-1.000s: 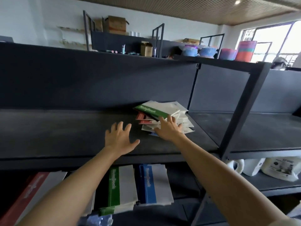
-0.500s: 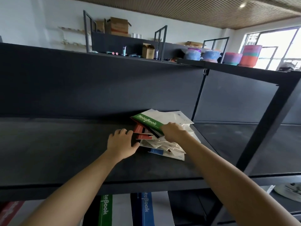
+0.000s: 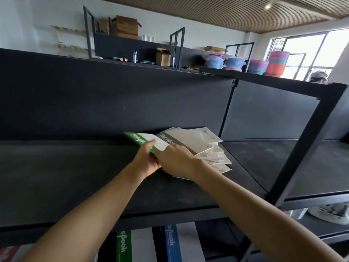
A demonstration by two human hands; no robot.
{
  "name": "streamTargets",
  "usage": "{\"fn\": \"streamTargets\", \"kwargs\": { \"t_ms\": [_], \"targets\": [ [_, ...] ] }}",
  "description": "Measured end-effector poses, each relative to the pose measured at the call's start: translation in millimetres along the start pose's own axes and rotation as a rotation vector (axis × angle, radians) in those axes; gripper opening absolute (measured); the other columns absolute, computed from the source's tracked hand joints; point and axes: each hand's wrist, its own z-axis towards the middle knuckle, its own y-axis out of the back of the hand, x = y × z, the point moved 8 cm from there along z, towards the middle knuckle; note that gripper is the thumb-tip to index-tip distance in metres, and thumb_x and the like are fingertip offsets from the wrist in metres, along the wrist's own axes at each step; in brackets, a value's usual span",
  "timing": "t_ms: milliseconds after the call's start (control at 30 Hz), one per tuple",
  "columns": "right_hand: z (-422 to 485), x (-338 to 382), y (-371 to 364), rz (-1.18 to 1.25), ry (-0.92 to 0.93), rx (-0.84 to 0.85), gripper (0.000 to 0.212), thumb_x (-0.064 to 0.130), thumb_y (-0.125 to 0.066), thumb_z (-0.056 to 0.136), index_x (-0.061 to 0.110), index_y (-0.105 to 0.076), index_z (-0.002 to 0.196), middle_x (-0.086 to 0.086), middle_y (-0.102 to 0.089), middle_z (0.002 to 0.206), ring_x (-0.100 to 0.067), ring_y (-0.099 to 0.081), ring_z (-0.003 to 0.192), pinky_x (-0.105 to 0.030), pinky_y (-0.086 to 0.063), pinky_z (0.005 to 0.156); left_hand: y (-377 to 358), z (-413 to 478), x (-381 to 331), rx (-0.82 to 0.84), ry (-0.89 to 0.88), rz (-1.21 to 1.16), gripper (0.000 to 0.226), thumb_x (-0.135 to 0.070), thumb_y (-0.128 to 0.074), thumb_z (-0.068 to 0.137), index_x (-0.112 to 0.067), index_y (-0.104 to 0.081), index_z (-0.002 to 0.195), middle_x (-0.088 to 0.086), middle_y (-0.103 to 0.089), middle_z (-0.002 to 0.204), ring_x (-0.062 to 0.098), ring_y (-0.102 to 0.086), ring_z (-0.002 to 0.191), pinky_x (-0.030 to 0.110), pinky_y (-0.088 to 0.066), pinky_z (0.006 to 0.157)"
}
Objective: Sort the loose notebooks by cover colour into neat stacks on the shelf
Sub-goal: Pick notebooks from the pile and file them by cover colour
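Note:
A loose pile of notebooks (image 3: 209, 148) lies fanned out on the black shelf (image 3: 75, 176), near its back right. My left hand (image 3: 145, 161) grips a green-spined notebook (image 3: 139, 139) at its near edge, thumb on top, lifting it off the pile's left side. A grey-spined notebook (image 3: 170, 141) now lies uppermost. My right hand (image 3: 175, 159) rests on the pile's near left part, its fingers reaching under the green notebook; whether they curl round anything is hidden.
On the shelf below stand sorted stacks: green (image 3: 123, 244), blue (image 3: 171, 241) and red (image 3: 7, 254) notebooks. A black upright post (image 3: 294, 157) divides the shelf from the bay to the right. Boxes and coloured tubs (image 3: 258, 66) sit on top.
My left hand moved right from the bare shelf and took hold of the green notebook. The green notebook slid left off the pile, uncovering the grey one. My right hand stayed on the pile.

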Motion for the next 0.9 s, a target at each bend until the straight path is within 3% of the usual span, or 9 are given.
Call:
{"fn": "streamTargets", "kwargs": {
  "t_ms": [33,167,267,333,467,600,700,800,900],
  "targets": [
    [0.5,-0.5,-1.8,0.084,0.023,0.020,0.029,0.022,-0.039,0.098,0.014,-0.053,0.123,-0.012,-0.062,0.112,-0.029,-0.060,0.096,-0.034,-0.043,0.073,5.7,-2.2,-2.8,-0.042,-0.025,-0.003,0.029,-0.005,-0.040,0.096,-0.006,-0.051,0.122,0.012,-0.064,0.077,0.020,-0.064,0.067,0.027,-0.051,0.048],
    [18.3,-55.7,-27.8,0.363,-0.169,0.023,0.037,0.034,-0.043,0.096,0.016,-0.051,0.128,-0.014,-0.060,0.121,-0.032,-0.056,0.108,-0.039,-0.046,0.090,38.9,-8.7,-13.0,-0.179,-0.073,0.039,0.041,0.012,-0.043,0.090,-0.002,-0.045,0.129,0.014,-0.058,0.114,0.031,-0.057,0.103,0.040,-0.045,0.076],
    [18.3,-87.8,-64.0,0.322,-0.306,0.175,0.058,0.044,-0.053,0.090,0.016,-0.037,0.138,-0.014,-0.056,0.123,-0.033,-0.054,0.109,-0.038,-0.046,0.090,56.0,-17.8,-23.9,-0.187,-0.094,0.097,0.034,0.011,-0.042,0.091,-0.005,-0.050,0.120,0.008,-0.060,0.095,0.024,-0.059,0.083,0.036,-0.046,0.070],
    [15.8,-91.9,-83.7,0.245,-0.301,0.299,0.056,0.040,-0.057,0.088,0.014,-0.040,0.134,-0.014,-0.057,0.120,-0.031,-0.056,0.104,-0.037,-0.046,0.086,66.7,-21.6,-28.4,-0.193,-0.087,0.114,0.033,0.009,-0.043,0.092,-0.005,-0.050,0.121,0.008,-0.060,0.088,0.022,-0.059,0.077,0.035,-0.045,0.068],
    [20.3,-95.1,-79.3,0.158,-0.284,0.340,0.032,0.019,-0.046,0.094,0.012,-0.047,0.125,-0.013,-0.061,0.111,-0.025,-0.053,0.086,-0.034,-0.042,0.077,78.5,-23.7,-31.8,-0.190,-0.084,0.096,0.038,0.007,-0.042,0.093,-0.007,-0.047,0.128,0.008,-0.060,0.091,0.023,-0.059,0.080,0.035,-0.046,0.062],
    [18.9,-87.0,-37.7,0.073,-0.364,0.213,0.028,0.013,-0.041,0.097,0.004,-0.052,0.121,-0.015,-0.060,0.120,-0.029,-0.058,0.103,-0.031,-0.043,0.081,66.7,-22.2,-26.9,-0.129,-0.082,0.069,0.042,0.007,-0.041,0.093,-0.009,-0.045,0.132,0.008,-0.060,0.095,0.024,-0.059,0.084,0.037,-0.047,0.066],
    [16.3,-40.5,-7.1,-0.042,-0.247,0.116,0.029,0.008,-0.037,0.097,0.002,-0.051,0.122,-0.015,-0.061,0.119,-0.029,-0.060,0.105,-0.032,-0.045,0.080,46.9,-18.8,-21.2,-0.078,-0.072,0.034,0.033,-0.001,-0.043,0.096,-0.011,-0.046,0.127,0.009,-0.060,0.098,0.024,-0.059,0.087,0.038,-0.048,0.066],
    [8.2,17.1,7.8,-0.040,-0.007,0.045,0.032,0.008,-0.038,0.096,0.006,-0.049,0.126,-0.012,-0.062,0.114,-0.029,-0.062,0.099,-0.033,-0.043,0.070,31.9,-14.0,-13.5,-0.023,-0.035,0.018,0.015,-0.013,-0.047,0.098,-0.006,-0.053,0.110,0.013,-0.061,0.093,0.023,-0.060,0.080,0.034,-0.052,0.053],
    [7.1,24.6,4.2,0.177,0.063,0.136,0.031,0.023,-0.034,0.101,0.011,-0.054,0.120,-0.010,-0.059,0.104,-0.026,-0.057,0.091,-0.031,-0.039,0.069,40.3,-10.9,-9.1,-0.073,-0.039,0.048,0.016,0.005,-0.042,0.091,-0.002,-0.055,0.098,0.014,-0.060,0.087,0.023,-0.059,0.075,0.029,-0.051,0.052]
  ]
}}
